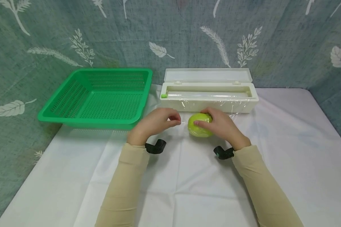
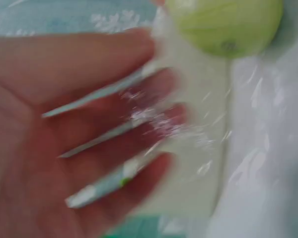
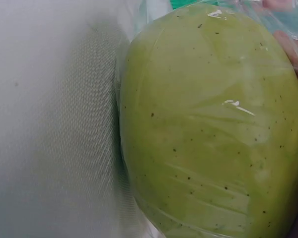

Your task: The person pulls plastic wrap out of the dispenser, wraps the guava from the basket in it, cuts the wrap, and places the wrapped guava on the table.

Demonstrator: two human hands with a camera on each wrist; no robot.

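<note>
A round yellow-green fruit [image 1: 199,125] with small dark specks, an apple or a pear, sits on the white cloth under clear plastic wrap [image 3: 238,106]. My right hand [image 1: 220,124] grips it from the right, thumb on the near side and fingers behind. To its left, my left hand [image 1: 162,121] has curled fingers, with thumb and index fingertips together, pinching the film's edge beside the fruit. Crinkled film crosses the fingers in the left wrist view, which is blurred. Behind the fruit stands a white plastic-wrap dispenser [image 1: 207,106], lid raised, with film hanging over its front.
A green plastic basket [image 1: 99,121] stands at the back left, near my left forearm. The dispenser has a small green slider [image 1: 164,96] at its left end. Behind everything hangs a leaf-patterned curtain [image 1: 184,41]. White cloth [image 1: 173,195] covers the table.
</note>
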